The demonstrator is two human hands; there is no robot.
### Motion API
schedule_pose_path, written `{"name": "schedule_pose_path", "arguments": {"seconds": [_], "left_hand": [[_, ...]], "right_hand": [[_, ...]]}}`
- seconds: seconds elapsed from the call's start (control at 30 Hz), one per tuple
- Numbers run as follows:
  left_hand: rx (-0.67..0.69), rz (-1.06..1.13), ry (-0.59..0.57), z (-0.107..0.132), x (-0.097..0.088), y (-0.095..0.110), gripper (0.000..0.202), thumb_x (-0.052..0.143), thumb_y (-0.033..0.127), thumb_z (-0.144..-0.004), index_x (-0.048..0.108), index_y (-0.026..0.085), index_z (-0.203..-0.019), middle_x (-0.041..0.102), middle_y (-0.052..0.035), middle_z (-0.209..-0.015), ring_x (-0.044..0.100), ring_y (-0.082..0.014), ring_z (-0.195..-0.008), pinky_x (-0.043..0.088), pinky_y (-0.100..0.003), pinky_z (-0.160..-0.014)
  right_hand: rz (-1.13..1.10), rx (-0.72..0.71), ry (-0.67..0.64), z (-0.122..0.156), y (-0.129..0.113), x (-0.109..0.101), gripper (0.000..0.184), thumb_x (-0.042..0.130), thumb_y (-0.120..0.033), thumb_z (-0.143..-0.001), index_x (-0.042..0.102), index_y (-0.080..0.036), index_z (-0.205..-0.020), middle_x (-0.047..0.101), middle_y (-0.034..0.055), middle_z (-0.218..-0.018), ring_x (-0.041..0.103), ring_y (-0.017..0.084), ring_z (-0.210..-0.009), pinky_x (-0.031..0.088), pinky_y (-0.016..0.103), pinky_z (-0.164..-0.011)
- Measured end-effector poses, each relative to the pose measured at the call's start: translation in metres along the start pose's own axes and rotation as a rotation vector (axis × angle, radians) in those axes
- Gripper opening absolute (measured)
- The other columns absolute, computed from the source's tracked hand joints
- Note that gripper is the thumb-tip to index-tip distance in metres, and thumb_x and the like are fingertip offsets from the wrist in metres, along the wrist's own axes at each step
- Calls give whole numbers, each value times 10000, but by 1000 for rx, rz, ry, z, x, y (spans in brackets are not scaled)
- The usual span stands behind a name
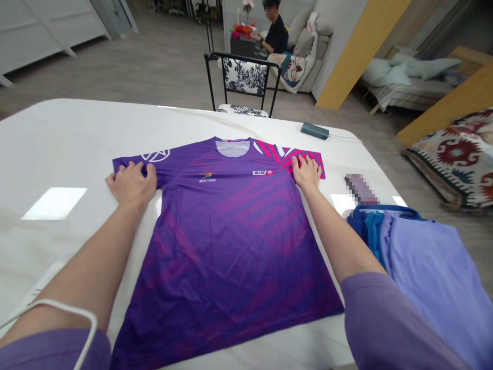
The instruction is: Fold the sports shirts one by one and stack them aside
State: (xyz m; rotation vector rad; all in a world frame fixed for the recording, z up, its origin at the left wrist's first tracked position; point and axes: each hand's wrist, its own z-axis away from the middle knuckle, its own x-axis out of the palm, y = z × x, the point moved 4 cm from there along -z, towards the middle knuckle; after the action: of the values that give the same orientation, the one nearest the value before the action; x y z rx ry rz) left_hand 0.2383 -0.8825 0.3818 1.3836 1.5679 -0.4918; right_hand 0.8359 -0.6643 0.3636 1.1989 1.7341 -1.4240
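A purple T-shirt point(231, 231) with pink stripes on one sleeve lies spread front side up, its collar toward the far side of the table. On the plain purple sleeve at left rests my left hand point(133, 184), palm down, fingers apart and slightly bent. My right hand point(307, 172) lies on the pink-striped sleeve with its fingers spread. Both palms and the cloth right under them are hidden. Small logos show across the chest, and the hem runs toward me with light wrinkles in the body.
The white table point(57, 139) carries a pile of folded blue and lilac clothes point(431, 257) at right, a blurred phone-like item point(361, 188) and a dark grey box point(315, 130). A white cable point(65, 304) crosses my left forearm. Beyond stand a chair point(244, 77) and a seated person point(277, 31).
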Motion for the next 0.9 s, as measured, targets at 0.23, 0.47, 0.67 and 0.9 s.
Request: {"name": "schedule_pose_path", "arguments": {"seconds": [0.23, 0.47, 0.67, 0.9], "left_hand": [[-113, 29, 162, 9, -14, 8, 774, 467, 615, -1217, 636, -88, -1496, 541, -279, -1750, 428, -345, -1615, 163, -593, -1354], [-16, 90, 213, 16, -23, 25, 670, 539, 522, -1222, 625, -108, -1436, 634, -221, -1671, 465, -272, -1561, 84, -487, -1386], [71, 204, 165, 25, -35, 36, 598, 622, 426, -1199, 588, -127, -1427, 591, -256, -1705, 470, -296, -1589, 62, -528, -1397], [290, 293, 233, 55, -63, 78, 653, 722, 388, -1146, 509, -42, -1590, 434, -242, -1814, 306, -374, -1730, 106, -610, -1397]], "right_hand": [[0, 12, 37, -2, 4, 4, 933, 140, -821, -1150, 490, -257, -1805, 360, 135, -1889, 307, 394, -1732, 185, 689, -1418], [-168, -77, 180, 1, 2, -16, 841, 49, -650, -1195, 519, -253, -1769, 488, 134, -1811, 413, 318, -1692, 198, 664, -1423], [-358, -288, 242, 88, 2, -67, 750, 214, -580, -1189, 600, -142, -1660, 660, 202, -1625, 599, 311, -1541, 401, 515, -1364], [-216, -609, -9, 347, 46, -105, 603, 560, -595, -1164, 574, -311, -1696, 607, 93, -1720, 560, 295, -1606, 415, 535, -1373]]}}
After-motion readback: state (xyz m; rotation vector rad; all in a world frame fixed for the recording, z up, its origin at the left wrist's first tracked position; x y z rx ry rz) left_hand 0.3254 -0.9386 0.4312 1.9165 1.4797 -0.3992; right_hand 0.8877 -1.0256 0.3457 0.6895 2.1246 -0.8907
